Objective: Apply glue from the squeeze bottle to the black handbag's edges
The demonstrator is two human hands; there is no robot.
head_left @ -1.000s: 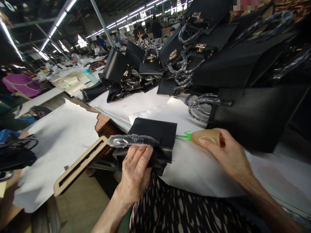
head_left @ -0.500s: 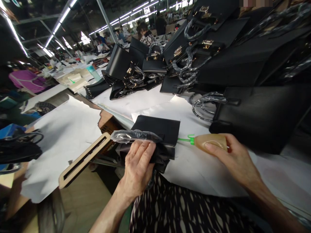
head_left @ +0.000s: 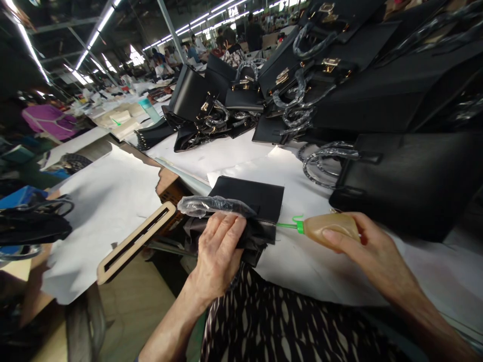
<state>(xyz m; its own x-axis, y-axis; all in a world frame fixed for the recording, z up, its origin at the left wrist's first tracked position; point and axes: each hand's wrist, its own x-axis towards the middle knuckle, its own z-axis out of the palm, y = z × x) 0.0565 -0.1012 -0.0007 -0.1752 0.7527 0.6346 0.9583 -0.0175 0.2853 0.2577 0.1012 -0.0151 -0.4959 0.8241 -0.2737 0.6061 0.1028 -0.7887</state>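
Note:
In front of me a small black handbag [head_left: 251,196] lies on white paper, its handle [head_left: 215,205] wrapped in clear plastic. My left hand [head_left: 219,246] closes over the bag's near side, fingers bent round it just below the handle. My right hand [head_left: 362,239] is wrapped round a squeeze bottle [head_left: 328,229] of yellowish-brown liquid, held nearly level. The bottle's thin green nozzle [head_left: 289,225] points left, its tip at the bag's right edge. Whether liquid comes out is too small to see.
Many black handbags [head_left: 245,93] with gold clasps and plastic-wrapped handles are heaped at the back and right. A large black bag [head_left: 407,181] lies close beyond my right hand. A slotted wooden template [head_left: 136,244] lies at left on white paper [head_left: 94,196]. People sit farther off.
The view has shifted slightly, so things sit a little farther right. Both hands keep their holds, and the nozzle tip stays at the bag's right edge.

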